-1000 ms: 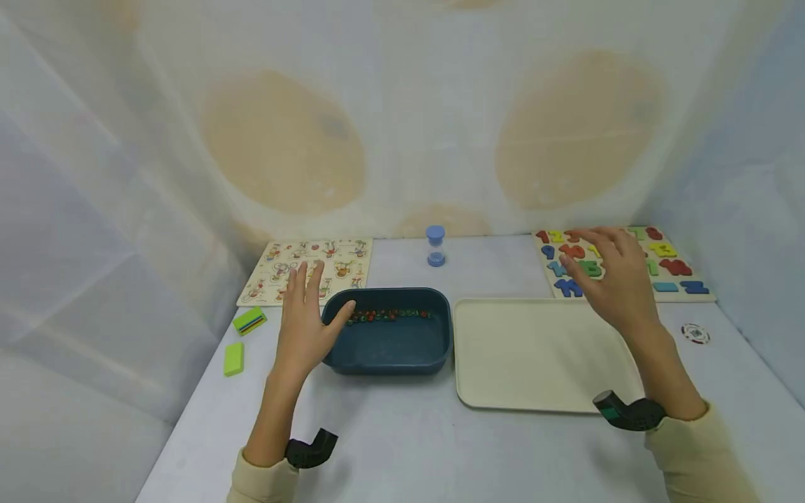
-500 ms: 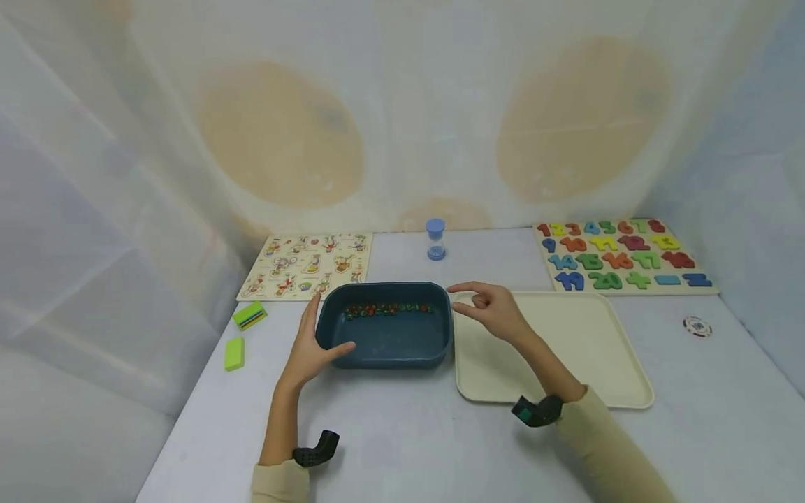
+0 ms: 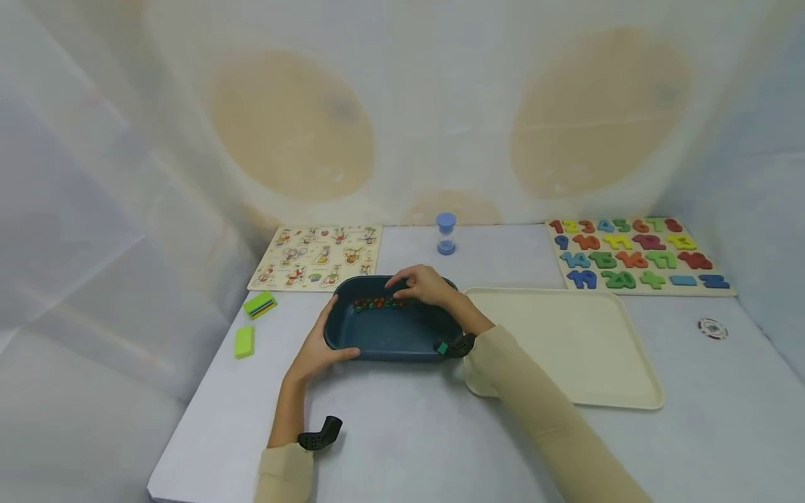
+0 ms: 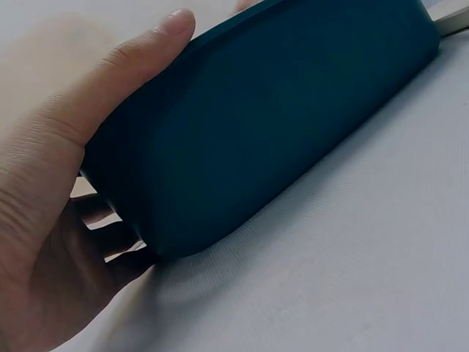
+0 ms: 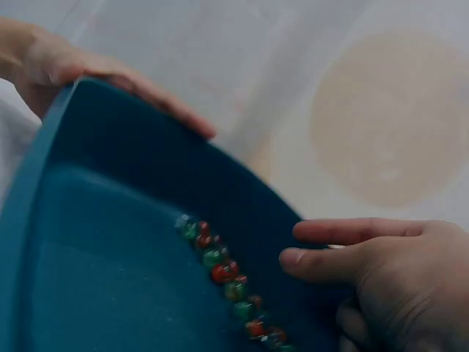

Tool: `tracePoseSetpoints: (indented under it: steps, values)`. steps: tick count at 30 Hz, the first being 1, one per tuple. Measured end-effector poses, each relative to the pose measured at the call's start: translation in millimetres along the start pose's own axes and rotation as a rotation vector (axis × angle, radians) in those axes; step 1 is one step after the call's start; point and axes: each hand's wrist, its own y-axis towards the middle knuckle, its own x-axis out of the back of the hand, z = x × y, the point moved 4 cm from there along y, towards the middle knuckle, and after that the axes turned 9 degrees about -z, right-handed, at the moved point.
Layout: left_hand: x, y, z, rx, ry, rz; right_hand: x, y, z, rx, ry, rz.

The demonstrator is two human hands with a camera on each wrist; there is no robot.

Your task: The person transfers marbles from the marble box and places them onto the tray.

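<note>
A dark blue rectangular tub [image 3: 390, 342] sits on the table with a row of small shiny red and green glass marbles [image 5: 223, 271] along the far side of its floor. My left hand [image 3: 314, 351] grips the tub's left end. In the left wrist view its thumb lies along the near rim and the other fingers reach round the end wall. My right hand [image 3: 424, 286] is over the tub's far side, close above the marbles. In the right wrist view its thumb and index finger point out side by side while the other fingers are curled; nothing shows between them.
A cream tray [image 3: 566, 349] lies right of the tub, under the right sleeve. Behind are a picture puzzle board [image 3: 321, 258], a blue sand timer [image 3: 446, 234] and a number puzzle board [image 3: 635, 255]. Two green blocks [image 3: 244, 341] lie left, a poker chip [image 3: 713, 329] far right.
My right hand has swept left from above the number board, across the tray, to over the tub. My left hand has come down onto the tub's left end and taken hold.
</note>
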Motion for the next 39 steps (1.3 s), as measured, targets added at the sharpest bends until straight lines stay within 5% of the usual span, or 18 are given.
tracePoseSetpoints:
  steps: [4, 14, 26, 30, 34, 39]
  values:
    - [-1.8, 0.8, 0.4, -0.006, 0.002, -0.003, -10.2, 4, -9, -0.065, -0.044, 0.058]
    - [-1.3, -1.2, -4.0, 0.014, 0.018, -0.011, -19.4, 5, -12, -0.010, -0.294, 0.128]
    - [-2.4, 0.6, 1.4, -0.006, 0.003, -0.018, -19.5, 4, -7, 0.005, -0.316, 0.106]
    - [-4.5, 2.5, 3.4, -0.039, -0.002, -0.011, 0.0, -11, 0, 0.071, -0.192, -0.019]
    - [-5.8, 2.6, 4.7, -0.070, 0.032, -0.030, 41.6, -46, -4, 0.122, -0.118, -0.205]
    - [-3.5, 0.4, 6.0, -0.086, 0.076, -0.070, 97.5, -108, -46, 0.001, -0.200, -0.370]
